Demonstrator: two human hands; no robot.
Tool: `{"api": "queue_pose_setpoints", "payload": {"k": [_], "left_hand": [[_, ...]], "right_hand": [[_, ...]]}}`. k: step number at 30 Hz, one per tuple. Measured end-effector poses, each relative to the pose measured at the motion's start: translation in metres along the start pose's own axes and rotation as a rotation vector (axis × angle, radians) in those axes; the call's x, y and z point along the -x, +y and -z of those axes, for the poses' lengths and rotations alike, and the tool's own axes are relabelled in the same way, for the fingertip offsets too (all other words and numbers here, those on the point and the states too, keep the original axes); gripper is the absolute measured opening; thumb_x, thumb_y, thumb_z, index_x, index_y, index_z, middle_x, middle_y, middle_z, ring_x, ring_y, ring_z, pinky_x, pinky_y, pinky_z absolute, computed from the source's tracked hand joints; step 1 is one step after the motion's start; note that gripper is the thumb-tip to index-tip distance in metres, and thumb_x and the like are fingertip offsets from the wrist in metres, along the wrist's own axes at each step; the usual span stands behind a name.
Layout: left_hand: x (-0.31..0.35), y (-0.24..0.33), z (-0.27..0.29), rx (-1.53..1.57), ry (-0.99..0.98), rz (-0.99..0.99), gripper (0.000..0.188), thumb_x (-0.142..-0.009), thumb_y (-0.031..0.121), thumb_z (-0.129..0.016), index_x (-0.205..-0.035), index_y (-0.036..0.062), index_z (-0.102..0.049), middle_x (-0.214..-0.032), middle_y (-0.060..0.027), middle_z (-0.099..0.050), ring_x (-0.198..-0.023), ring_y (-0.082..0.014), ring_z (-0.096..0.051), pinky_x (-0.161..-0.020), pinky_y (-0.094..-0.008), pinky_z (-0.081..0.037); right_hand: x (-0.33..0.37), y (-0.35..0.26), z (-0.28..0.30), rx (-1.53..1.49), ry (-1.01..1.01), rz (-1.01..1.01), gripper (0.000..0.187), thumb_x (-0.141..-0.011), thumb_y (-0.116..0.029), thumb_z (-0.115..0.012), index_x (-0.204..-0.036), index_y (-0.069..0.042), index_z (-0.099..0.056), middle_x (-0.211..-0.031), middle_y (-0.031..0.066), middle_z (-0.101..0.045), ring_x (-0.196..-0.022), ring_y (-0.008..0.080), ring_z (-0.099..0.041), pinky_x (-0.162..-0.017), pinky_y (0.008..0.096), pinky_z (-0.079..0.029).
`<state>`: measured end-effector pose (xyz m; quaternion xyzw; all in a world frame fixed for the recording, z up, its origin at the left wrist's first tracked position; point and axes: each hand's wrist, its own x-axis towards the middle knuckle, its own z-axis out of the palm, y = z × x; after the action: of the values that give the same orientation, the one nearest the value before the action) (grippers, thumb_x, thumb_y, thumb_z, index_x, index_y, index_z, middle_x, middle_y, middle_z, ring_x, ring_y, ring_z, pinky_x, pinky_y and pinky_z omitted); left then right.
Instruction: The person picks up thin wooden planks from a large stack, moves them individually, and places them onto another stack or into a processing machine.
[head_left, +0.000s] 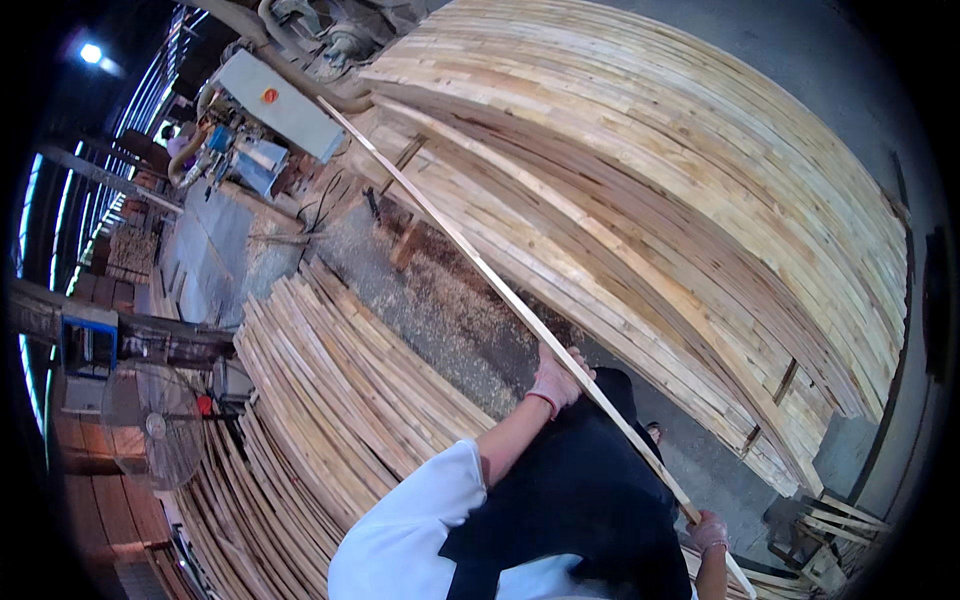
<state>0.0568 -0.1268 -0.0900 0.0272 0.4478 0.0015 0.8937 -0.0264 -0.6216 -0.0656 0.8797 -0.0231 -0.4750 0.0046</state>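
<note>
Fingers of both hands [556,380] wrap the long wooden strip [480,262]

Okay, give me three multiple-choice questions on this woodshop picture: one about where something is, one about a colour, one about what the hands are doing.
1. Where is the fan?
A. left of the lower plank pile
B. on the big plank stack
C. in the person's hand

2. What colour are the gloves?
A. blue
B. pinkish
C. black

3. How is the long strip held?
A. lying loose on the floor
B. by one hand
C. by both hands

Answers: 1 A, it stands at the left edge beside the pile. 2 B, both gloves look pinkish. 3 C, left hand and right hand both grip it.
</note>
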Motion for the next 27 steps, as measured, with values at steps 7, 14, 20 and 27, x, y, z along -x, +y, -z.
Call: {"api": "queue_pose_setpoints", "payload": {"k": [7,14,20,27], "left_hand": [[0.003,0.008,0.030,0.054,-0.003,-0.188,0.066,-0.086,0.071,-0.031,-0.085,0.0100,-0.056,-0.064,-0.0054,-0.053,-0.060,-0.0254,-0.052,-0.071,-0.0464,-0.047],[0.019,-0.042,0.008,-0.515,0.003,-0.198,0.046,-0.087,0.061,-0.050,-0.097,0.0157,-0.055,-0.090,-0.0020,-0.061,-0.085,-0.0213,-0.059,-0.078,-0.0385,-0.050],[0.018,-0.164,0.025,-0.369,-0.271,0.119,0.043,-0.090,0.034,-0.060,-0.125,0.0106,-0.054,-0.119,-0.0117,-0.060,-0.107,-0.0269,-0.061,-0.089,-0.0402,-0.053],[0.091,-0.045,-0.006,-0.720,-0.215,-0.078,0.048,-0.088,0.032,-0.061,-0.124,0.0010,-0.053,-0.115,-0.0130,-0.062,-0.106,-0.0253,-0.061,-0.089,-0.0424,-0.052]], "right_hand": [[-0.047,-0.014,0.047,0.172,0.003,0.211,0.041,-0.077,-0.036,-0.069,-0.113,-0.018,-0.064,-0.106,0.0116,-0.066,-0.103,0.0300,-0.061,-0.088,0.0393,-0.049],[-0.054,-0.052,0.092,0.163,0.308,0.336,0.043,-0.075,-0.038,-0.070,-0.108,-0.011,-0.062,-0.098,0.0131,-0.066,-0.094,0.0304,-0.062,-0.085,0.0410,-0.047],[0.006,-0.118,0.147,0.037,0.655,0.662,0.045,-0.075,-0.036,-0.067,-0.109,-0.008,-0.059,-0.097,0.0123,-0.065,-0.089,0.0317,-0.061,-0.082,0.0420,-0.046],[0.014,0.065,0.167,0.078,0.396,0.180,0.057,-0.090,-0.051,-0.041,-0.081,-0.003,-0.069,-0.076,0.0212,-0.064,-0.074,0.0401,-0.061,-0.072,0.0497,-0.046]]}}
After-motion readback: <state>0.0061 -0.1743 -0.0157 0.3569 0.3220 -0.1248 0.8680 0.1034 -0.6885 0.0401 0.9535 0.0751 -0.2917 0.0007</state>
